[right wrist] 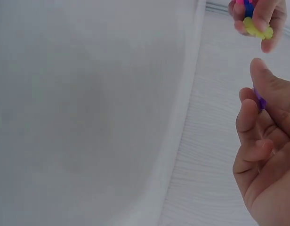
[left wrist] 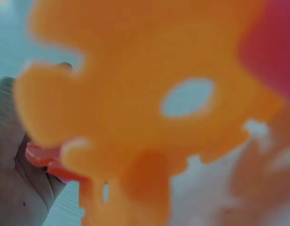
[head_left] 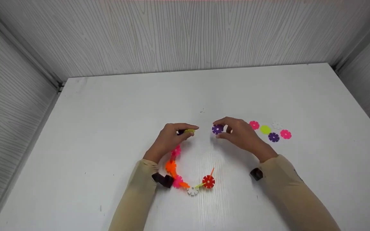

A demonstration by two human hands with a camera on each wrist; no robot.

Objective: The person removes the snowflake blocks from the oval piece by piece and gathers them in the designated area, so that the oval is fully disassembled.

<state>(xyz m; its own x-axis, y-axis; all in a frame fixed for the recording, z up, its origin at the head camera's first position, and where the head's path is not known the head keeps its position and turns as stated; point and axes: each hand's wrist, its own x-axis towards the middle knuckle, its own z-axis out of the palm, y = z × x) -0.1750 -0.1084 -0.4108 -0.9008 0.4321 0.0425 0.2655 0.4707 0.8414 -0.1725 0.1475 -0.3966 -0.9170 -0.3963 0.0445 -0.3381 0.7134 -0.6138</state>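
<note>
My left hand (head_left: 171, 137) pinches a yellow notched disc (head_left: 189, 131) at the end of a chain of interlocked plastic discs. From that hand the chain curves down past a pink disc (head_left: 176, 150) and an orange disc (head_left: 171, 166) to a white disc (head_left: 192, 191) and a red disc (head_left: 208, 182). In the left wrist view a blurred orange disc (left wrist: 121, 94) fills most of the picture. Across a small gap, my right hand (head_left: 241, 133) holds a loose purple disc (head_left: 217, 129) between thumb and fingers; in the right wrist view the purple disc (right wrist: 260, 100) is mostly hidden.
Right of my right hand lie several loose discs on the white table (head_left: 124, 106): a pink one (head_left: 286, 134), a yellow one (head_left: 265, 129), a dark purple one (head_left: 274, 137) and a white one (head_left: 277, 125). Wood-grain panels (head_left: 185, 35) enclose the back and sides.
</note>
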